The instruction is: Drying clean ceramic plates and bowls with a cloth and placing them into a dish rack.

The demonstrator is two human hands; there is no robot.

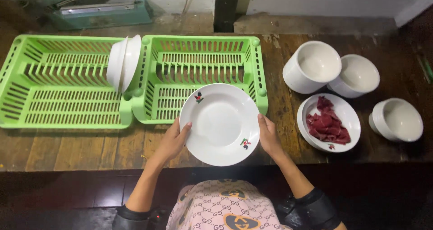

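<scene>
The wooden worktop [67,146] runs across in front of me, and on its left half sit two green drying racks side by side: the left rack [58,83] carries a couple of white bowls [123,62] stood on edge at its right end, while the right rack [203,67] has nothing slotted in it. I hold the white plate [220,124] with small red-and-green marks on its rim between both hands, over the near edge of the worktop and overlapping the near right corner of the right rack. It lies nearly flat, tipped a little toward me; being round, it has no long axis. My left hand [175,139] grips its left rim, my right hand [268,135] its right rim, both equally close. Toward the right end stand a plate of red meat [328,123] and three white pots [352,83].
</scene>
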